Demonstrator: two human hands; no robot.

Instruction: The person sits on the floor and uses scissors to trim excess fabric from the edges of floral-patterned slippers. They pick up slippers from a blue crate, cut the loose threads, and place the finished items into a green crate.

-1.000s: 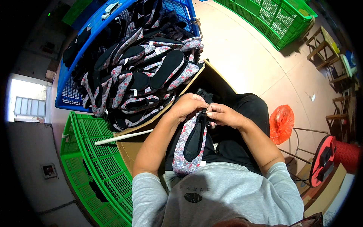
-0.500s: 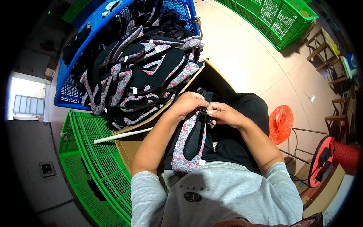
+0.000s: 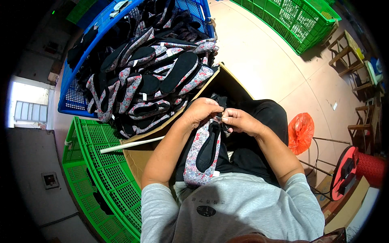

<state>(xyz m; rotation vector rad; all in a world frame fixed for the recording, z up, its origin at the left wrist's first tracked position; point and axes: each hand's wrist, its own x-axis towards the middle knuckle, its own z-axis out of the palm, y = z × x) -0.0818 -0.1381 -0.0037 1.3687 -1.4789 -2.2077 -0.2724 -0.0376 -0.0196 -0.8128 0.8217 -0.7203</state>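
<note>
A patterned slipper [image 3: 198,156], grey with red specks and a black inside, lies over my lap with its far end up at my fingers. My left hand [image 3: 204,111] is closed, fingertips pinching at that far end. Close against it, my right hand [image 3: 242,121] is pinched too, on the dark edge of the slipper or something small there; the fingers hide what exactly. A white tag [image 3: 216,173] sticks out at the slipper's near end.
A blue crate [image 3: 67,87] heaped with similar slippers [image 3: 150,85] stands front left, by an open cardboard box [image 3: 233,79]. Green crates [image 3: 109,178] sit at left and far right. A white stick [image 3: 129,145], a red plastic bag [image 3: 301,133] and wooden stools [image 3: 344,52] lie around.
Hardly anything differs. My fingertips have shifted slightly at the slipper's far end, and both hands stay together there.
</note>
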